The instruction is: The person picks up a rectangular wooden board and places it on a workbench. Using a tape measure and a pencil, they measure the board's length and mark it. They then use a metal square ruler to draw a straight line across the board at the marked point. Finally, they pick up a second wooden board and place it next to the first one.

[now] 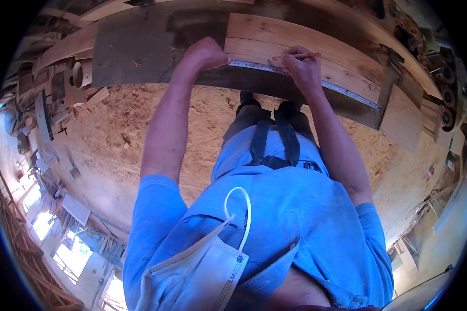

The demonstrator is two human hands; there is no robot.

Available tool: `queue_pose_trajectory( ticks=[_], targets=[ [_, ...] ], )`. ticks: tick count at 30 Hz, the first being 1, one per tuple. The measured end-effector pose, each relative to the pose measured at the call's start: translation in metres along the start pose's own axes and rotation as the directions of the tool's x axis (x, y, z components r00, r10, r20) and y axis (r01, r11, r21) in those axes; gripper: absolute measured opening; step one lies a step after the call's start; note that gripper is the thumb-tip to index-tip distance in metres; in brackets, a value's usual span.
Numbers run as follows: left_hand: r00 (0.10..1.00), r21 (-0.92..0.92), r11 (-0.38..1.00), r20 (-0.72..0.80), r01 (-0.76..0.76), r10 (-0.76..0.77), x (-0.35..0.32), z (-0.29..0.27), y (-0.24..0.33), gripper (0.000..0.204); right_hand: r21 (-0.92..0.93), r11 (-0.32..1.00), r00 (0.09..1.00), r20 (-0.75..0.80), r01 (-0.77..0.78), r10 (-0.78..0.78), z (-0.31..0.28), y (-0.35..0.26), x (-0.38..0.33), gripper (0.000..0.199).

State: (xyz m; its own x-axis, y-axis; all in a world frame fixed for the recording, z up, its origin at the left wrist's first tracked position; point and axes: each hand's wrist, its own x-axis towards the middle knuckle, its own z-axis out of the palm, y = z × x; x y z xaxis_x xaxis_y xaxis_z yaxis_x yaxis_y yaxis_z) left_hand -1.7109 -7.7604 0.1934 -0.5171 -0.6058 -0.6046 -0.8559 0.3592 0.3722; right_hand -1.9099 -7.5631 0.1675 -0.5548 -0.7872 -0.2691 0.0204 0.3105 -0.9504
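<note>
Sawdust workshop floor, pale plank [306, 46], left hand [205, 53] fisted pinning tape measure [342, 89], right hand [302, 66] gripping orange pencil [301, 55]

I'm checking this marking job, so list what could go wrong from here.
1. The long metal tape measure is pinned only under the left hand; its far end lies free on the pale wooden plank, so it might shift and spoil the mark.
2. The right hand holds the orange pencil at a shallow angle, so the line may land off the tape's edge.
</note>
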Motion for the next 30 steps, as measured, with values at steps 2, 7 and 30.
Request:
queue_pose_trajectory(
  ticks=[2,7,30],
  targets=[
    [1.0,-0.017,1.0,0.029,0.009,-0.008,-0.001,-0.002,0.002,0.031,0.095,0.995,1.0,-0.006,-0.022,0.023,-0.003,0.0,-0.004,0.019],
    [0.996,-0.003,0.999,0.074,0.055,-0.054,-0.001,-0.002,0.003,0.033,0.213,0.976,0.994,-0.087,-0.045,0.065,-0.017,0.001,-0.023,0.019],
    [0.995,-0.062,0.997,0.092,-0.037,0.042,0.013,0.004,-0.009,0.031,-0.665,0.731,0.699,-0.45,0.153,-0.556,-0.191,0.087,-0.103,0.031]
  ],
)
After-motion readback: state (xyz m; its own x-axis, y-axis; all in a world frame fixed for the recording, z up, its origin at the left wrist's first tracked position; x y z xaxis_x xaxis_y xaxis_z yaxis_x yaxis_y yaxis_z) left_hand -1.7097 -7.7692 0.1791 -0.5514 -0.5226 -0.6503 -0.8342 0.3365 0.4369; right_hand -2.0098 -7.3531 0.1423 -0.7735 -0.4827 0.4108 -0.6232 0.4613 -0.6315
